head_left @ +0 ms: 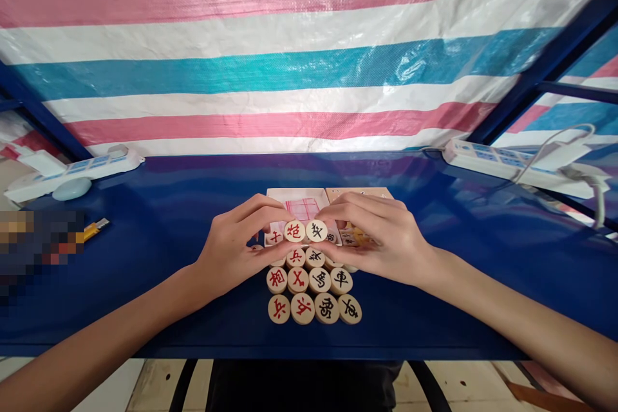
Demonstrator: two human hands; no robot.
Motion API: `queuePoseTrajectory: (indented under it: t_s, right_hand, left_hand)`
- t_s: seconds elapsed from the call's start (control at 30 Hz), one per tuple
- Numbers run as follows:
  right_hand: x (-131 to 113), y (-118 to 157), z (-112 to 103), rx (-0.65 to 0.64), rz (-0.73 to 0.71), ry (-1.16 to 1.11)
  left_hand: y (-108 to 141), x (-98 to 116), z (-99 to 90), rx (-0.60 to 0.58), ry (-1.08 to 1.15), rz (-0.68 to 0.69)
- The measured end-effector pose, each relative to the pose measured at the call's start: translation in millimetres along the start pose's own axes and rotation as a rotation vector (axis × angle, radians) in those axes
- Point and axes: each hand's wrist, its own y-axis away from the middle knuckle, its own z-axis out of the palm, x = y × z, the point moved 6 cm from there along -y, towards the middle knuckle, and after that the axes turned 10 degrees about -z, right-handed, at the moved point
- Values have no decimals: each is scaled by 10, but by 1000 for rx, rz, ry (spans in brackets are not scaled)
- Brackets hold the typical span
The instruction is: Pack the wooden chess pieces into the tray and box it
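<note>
My left hand (246, 232) pinches a round xiangqi piece with a red character (294, 231) between thumb and fingers. Side by side with it, a xiangqi piece with a black character (317, 230) is gripped by my right hand (374, 232). Both are raised over a small open box (276, 196), which has a sheet with red grid lines (304, 208) inside. Nearer to me, several wooden pieces stand in rows on the table, red-marked ones (279, 309) on the left and black-marked ones (350, 309) on the right. My hands partly hide the farther pieces.
The blue table (183, 328) has a power strip at back left (96, 167) and another at back right (506, 161), with plugs and cords. A yellow utility knife (94, 229) lies left, beside a blurred-out area. A printed cardboard panel (360, 193) adjoins the box. Striped sheeting (290, 64) hangs behind.
</note>
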Motion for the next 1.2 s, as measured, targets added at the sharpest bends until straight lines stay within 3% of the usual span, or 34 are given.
queuePoseTrajectory:
  t_s: [1.2]
  right_hand:
    - [-10,12,8,-30,35,-56]
  left_hand:
    - [24,-7,-4,-15,15,-12]
